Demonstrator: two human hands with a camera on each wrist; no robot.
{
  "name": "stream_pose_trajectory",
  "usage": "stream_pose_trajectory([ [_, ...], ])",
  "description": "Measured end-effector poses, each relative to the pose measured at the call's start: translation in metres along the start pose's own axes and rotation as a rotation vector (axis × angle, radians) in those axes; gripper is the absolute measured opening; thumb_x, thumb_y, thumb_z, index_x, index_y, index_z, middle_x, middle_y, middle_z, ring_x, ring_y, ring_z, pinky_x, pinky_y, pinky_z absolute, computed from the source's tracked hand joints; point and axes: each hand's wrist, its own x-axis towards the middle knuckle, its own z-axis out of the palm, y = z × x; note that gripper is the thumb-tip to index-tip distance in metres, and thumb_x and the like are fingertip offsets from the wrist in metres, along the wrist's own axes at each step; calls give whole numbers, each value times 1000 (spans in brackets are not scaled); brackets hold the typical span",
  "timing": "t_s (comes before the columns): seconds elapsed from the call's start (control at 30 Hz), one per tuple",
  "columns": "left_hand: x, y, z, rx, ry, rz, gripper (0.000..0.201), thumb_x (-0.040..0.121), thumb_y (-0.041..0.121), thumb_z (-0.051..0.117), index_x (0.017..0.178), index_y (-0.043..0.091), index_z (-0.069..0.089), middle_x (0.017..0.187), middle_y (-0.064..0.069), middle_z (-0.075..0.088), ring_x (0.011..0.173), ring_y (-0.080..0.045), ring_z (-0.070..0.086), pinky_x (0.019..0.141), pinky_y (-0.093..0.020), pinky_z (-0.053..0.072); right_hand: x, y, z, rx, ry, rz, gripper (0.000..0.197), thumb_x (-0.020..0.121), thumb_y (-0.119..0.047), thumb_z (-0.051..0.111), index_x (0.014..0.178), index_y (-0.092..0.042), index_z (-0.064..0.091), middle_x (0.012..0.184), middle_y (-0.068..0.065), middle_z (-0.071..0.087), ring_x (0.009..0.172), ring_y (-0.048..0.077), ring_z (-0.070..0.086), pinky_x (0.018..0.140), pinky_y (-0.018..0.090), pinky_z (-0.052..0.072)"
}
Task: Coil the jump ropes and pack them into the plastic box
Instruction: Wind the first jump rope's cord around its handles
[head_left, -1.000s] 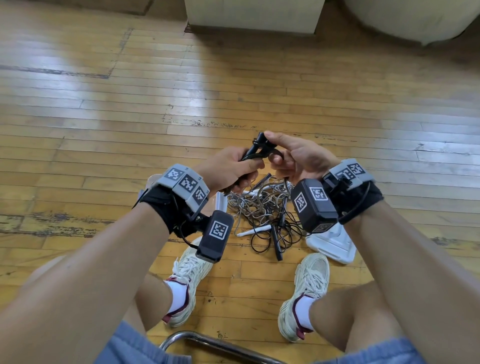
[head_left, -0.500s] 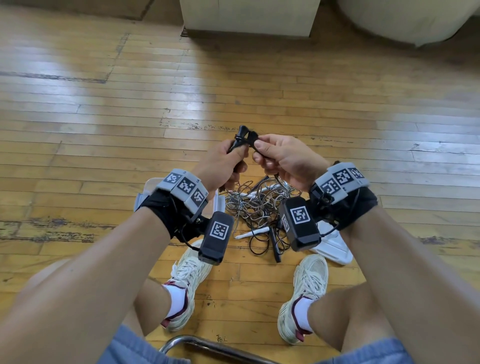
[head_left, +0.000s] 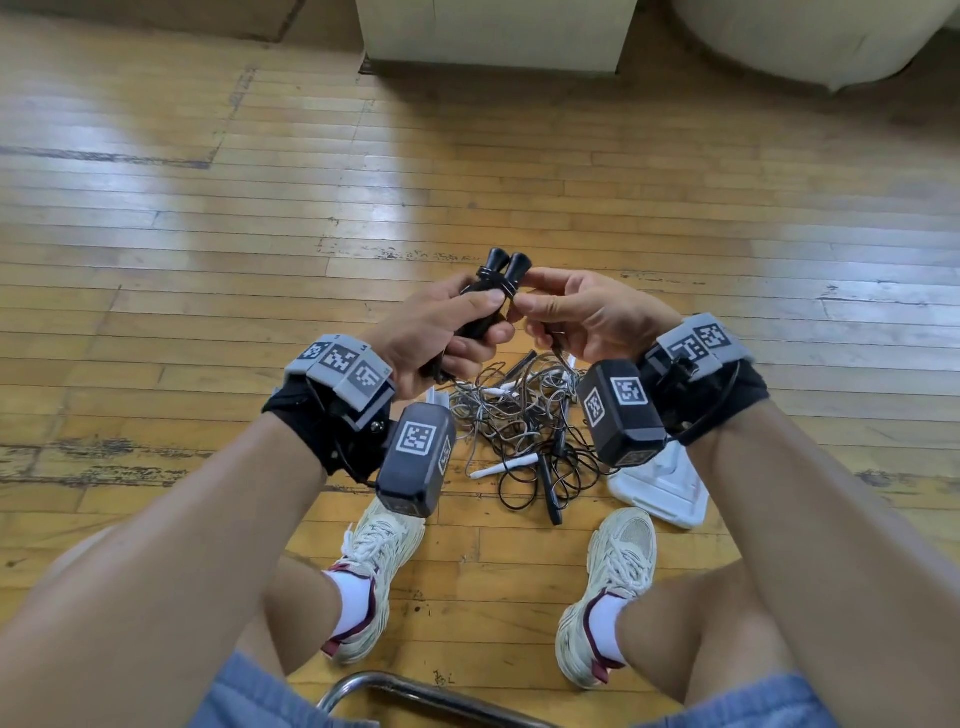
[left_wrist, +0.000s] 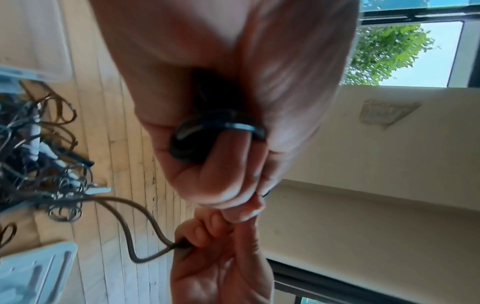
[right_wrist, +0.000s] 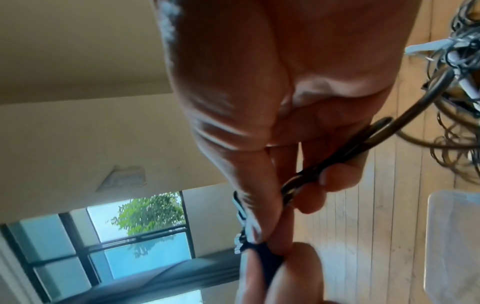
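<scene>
My left hand (head_left: 457, 322) grips two black jump rope handles (head_left: 501, 273) held side by side, their knobbed ends pointing away from me. Thin cord is wound around them near the top. My right hand (head_left: 566, 312) pinches that cord (right_wrist: 337, 162) right beside the handles, and the cord trails down to a tangled pile of ropes (head_left: 519, 421) on the floor between my feet. In the left wrist view the handles' butt ends (left_wrist: 207, 133) show inside my curled fingers. A clear plastic box (right_wrist: 457, 242) sits on the floor; the head view hides most of it behind my left wrist.
A white lid (head_left: 660, 483) lies on the wooden floor by my right shoe (head_left: 608, 587). White and black handles stick out of the pile. A pale cabinet (head_left: 493, 31) and a round pale object (head_left: 810, 36) stand ahead. A metal chair bar (head_left: 415, 696) is under my legs.
Both hands rose and shifted slightly left together. The handles went from slanted to pointing away, and the right hand moved up to pinch the cord at them.
</scene>
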Motion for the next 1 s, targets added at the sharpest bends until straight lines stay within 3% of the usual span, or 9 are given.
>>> stream_pose_trajectory([
  [0.1,1,-1,-2,-58,-82,-34,15,107,19,40,119,11,45,71,-1,48,45,0,31,36,-10,28,-1,-1,0,-58,3,-67,45,76,-14,72,121,-12,65,82,4,70,63,12,52,60,21,42],
  [0.23,1,-4,-3,-158,-226,-70,16,104,25,41,114,13,40,68,2,50,42,2,36,36,-8,31,-2,2,1,-69,-61,-120,55,87,-7,67,140,-16,53,84,3,54,69,12,49,63,23,42],
  [0.37,3,-4,2,-186,-298,-46,20,107,27,30,108,12,43,68,1,56,39,1,41,35,-9,35,-2,6,4,-32,-121,-179,45,92,-7,60,136,-19,53,87,-9,66,67,7,49,66,21,41],
  [0.47,5,-3,3,-193,-260,-52,23,107,28,30,107,10,44,70,-1,59,42,-1,43,38,-13,40,-1,5,6,-48,-42,-221,41,88,-10,63,128,-9,58,88,-6,67,69,9,48,69,23,39],
  [0.6,7,1,7,-19,-62,-64,22,104,28,47,97,8,51,75,-7,61,51,-10,53,49,-23,51,3,6,9,-53,78,-259,23,90,-9,61,112,-3,63,81,-2,65,67,11,46,65,25,36],
  [0.7,11,3,3,329,140,20,18,99,24,61,103,7,56,81,-9,70,62,-18,67,59,-30,57,5,6,8,-63,191,-257,12,94,-5,59,105,0,63,76,-1,68,63,12,44,60,24,35],
  [0.83,14,-3,2,955,287,183,35,87,33,76,107,14,56,89,0,65,70,-11,65,56,-20,51,7,8,9,-64,324,-204,26,93,-3,63,116,10,59,85,9,68,61,12,47,58,23,39],
  [0.9,17,-10,4,1252,400,184,36,87,44,72,105,19,53,89,4,61,76,-15,60,62,-26,48,10,11,14,-64,389,-188,33,93,-5,65,119,13,57,91,15,66,59,11,49,56,22,41],
  [1.0,22,-18,6,1593,577,228,26,99,43,53,111,20,52,91,3,60,75,-20,54,64,-31,39,17,13,21,-41,473,-171,18,93,-5,66,107,6,60,87,17,65,57,10,49,51,20,41],
])
